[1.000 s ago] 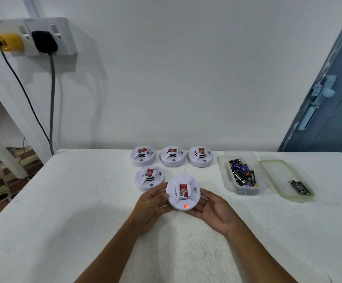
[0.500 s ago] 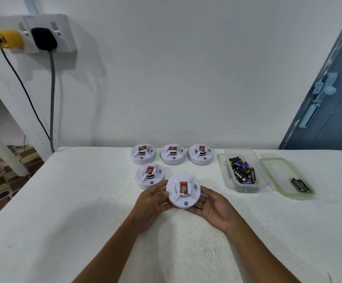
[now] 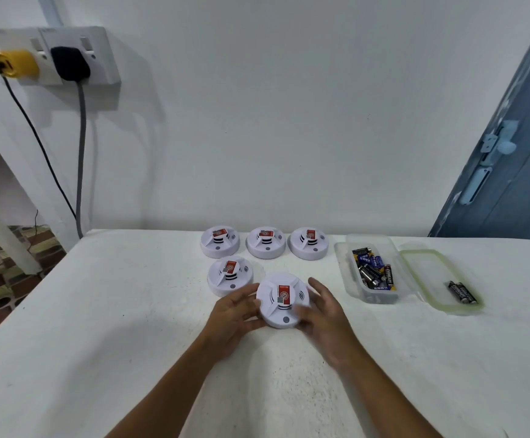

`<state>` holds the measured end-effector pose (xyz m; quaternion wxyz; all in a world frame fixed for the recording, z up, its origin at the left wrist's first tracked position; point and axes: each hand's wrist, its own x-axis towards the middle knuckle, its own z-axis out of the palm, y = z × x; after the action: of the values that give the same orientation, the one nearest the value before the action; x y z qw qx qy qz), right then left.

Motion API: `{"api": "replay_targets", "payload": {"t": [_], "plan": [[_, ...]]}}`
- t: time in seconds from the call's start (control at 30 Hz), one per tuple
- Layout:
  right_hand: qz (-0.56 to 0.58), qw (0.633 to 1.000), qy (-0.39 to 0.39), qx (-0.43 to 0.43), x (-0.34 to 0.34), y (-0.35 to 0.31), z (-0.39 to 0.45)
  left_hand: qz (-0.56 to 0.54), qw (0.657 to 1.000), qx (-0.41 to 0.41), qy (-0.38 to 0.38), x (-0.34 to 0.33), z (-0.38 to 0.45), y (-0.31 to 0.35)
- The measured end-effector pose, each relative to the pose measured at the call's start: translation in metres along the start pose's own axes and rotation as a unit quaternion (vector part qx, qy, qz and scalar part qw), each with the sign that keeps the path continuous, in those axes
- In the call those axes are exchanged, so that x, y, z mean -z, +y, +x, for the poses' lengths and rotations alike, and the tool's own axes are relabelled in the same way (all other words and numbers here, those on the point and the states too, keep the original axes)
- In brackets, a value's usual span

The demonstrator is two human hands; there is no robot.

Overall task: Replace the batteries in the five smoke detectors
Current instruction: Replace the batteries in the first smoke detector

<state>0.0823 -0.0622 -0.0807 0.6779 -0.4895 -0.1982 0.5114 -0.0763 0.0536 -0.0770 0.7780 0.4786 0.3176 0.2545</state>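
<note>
Smoke detector (image 3: 282, 300) number five sat low in the centre of the frame on the white table (image 3: 99, 311), cupped between both hands. The left hand (image 3: 233, 312) curled its fingers against the left rim; the right hand (image 3: 323, 311) wrapped the right rim, thumb blurred over the front edge — both holding it. Four other detectors (image 3: 229, 275) lay just above and to the left. Right of centre stood a clear container (image 3: 371, 270) of batteries, its lid (image 3: 440, 281) beside it carrying two loose batteries (image 3: 462, 291).
</note>
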Motion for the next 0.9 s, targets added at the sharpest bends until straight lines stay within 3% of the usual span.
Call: {"api": "replay_targets", "payload": {"t": [0.07,0.13,0.27,0.4,0.47,0.53,0.63,0.73,0.9], "plan": [[-0.181,0.98,0.009,0.082,-0.008,0.005,-0.008,0.001,1.0,0.004,0.003,-0.004,-0.002,0.0],[-0.319,0.935,0.006,0.153,-0.013,0.012,-0.009,0.014,1.0,0.0,0.002,-0.011,-0.004,0.002],[-0.376,0.898,0.086,0.212,-0.013,0.005,0.004,0.132,0.987,-0.063,0.069,-0.027,-0.003,0.007],[-0.419,0.883,0.114,0.179,-0.004,-0.011,0.034,0.338,0.871,-0.265,0.24,-0.016,0.01,0.014],[-0.457,0.866,0.126,0.158,0.002,-0.016,0.048,0.393,0.816,-0.337,0.255,0.001,0.017,0.019],[-0.489,0.851,0.132,0.141,0.002,-0.017,0.055,0.462,0.776,-0.342,0.26,0.021,0.025,0.016],[-0.518,0.834,0.126,0.141,0.001,-0.014,0.058,0.517,0.759,-0.291,0.268,0.044,0.036,0.004],[-0.547,0.812,0.128,0.156,0.001,-0.013,0.06,0.511,0.773,-0.297,0.231,0.051,0.043,-0.003],[-0.536,0.815,0.14,0.17,0.004,-0.011,0.06,0.484,0.786,-0.307,0.231,0.045,0.039,-0.001]]}}
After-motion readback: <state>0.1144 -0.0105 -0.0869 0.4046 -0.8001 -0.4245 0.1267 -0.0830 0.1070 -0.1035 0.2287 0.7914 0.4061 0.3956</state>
